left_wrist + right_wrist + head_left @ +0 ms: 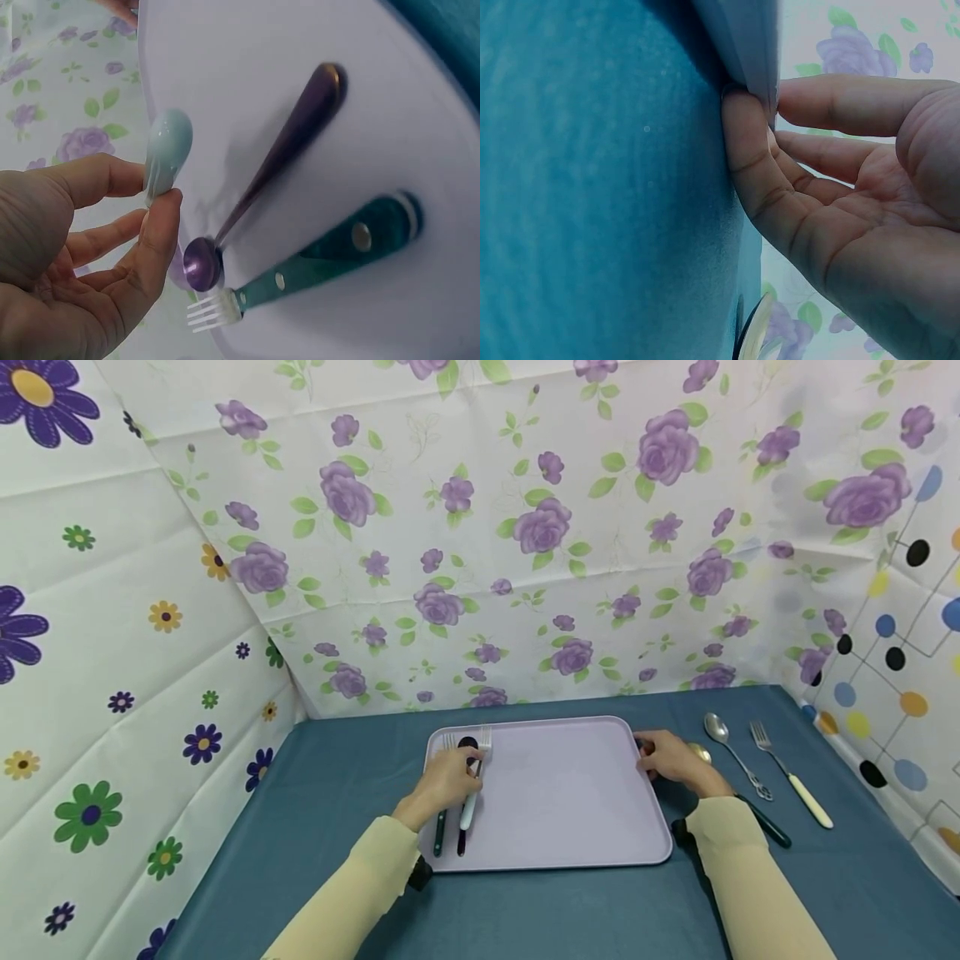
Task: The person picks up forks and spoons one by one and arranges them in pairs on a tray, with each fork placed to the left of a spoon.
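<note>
A pale lilac tray (pixel 570 793) lies on the cloth in the head view. Over its left part, my left hand (pixel 448 777) pinches a fork by its light blue handle (pixel 168 154) between thumb and finger. Left of that fork on the tray are a dark purple spoon (pixel 289 142) and a green-handled fork (pixel 330 251), side by side. At the tray's far right, my right hand (pixel 671 756) grips the rim; the right wrist view shows the thumb on one side of the tray edge (pixel 750 45) and curled fingers on the other.
Right of the tray lie a silver spoon (pixel 717 729) and a cream-handled fork (pixel 810 800). A gold spoon bowl (pixel 701 752) and a dark green handle (pixel 772 831) show on either side of my right wrist. Flower-printed cloth walls (pixel 450 552) enclose the blue tablecloth (pixel 337 802).
</note>
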Tool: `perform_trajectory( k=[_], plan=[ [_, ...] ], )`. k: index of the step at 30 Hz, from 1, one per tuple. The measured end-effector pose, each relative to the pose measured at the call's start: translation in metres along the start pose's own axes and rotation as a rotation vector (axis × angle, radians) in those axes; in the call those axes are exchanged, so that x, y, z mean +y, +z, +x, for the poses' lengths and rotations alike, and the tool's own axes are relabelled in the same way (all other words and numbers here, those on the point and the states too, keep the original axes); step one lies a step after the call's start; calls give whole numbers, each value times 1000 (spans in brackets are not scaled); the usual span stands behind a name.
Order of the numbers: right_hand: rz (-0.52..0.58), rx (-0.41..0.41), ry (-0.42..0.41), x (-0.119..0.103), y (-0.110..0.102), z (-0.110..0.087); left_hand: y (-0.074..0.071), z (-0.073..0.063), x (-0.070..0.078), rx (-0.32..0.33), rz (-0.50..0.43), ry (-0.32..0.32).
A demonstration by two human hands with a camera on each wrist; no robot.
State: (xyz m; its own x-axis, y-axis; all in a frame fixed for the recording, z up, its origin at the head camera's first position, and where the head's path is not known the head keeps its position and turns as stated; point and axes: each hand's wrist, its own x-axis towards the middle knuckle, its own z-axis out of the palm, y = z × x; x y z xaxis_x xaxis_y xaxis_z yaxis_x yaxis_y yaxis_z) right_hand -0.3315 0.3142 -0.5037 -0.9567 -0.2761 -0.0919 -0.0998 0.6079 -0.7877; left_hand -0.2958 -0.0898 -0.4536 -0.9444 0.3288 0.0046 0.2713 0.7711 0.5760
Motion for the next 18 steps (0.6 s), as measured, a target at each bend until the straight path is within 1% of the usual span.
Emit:
perform_trajectory(
  k=[6, 11, 18],
  plan=[
    [-22, 2, -6, 2, 0, 1, 7, 1, 8, -28, 30, 14],
    [-18, -1, -3, 2, 0, 1, 13, 3, 10, -24, 56, 26],
    [-16, -2, 0, 2, -1, 1, 20, 4, 12, -23, 57, 41]
  ],
)
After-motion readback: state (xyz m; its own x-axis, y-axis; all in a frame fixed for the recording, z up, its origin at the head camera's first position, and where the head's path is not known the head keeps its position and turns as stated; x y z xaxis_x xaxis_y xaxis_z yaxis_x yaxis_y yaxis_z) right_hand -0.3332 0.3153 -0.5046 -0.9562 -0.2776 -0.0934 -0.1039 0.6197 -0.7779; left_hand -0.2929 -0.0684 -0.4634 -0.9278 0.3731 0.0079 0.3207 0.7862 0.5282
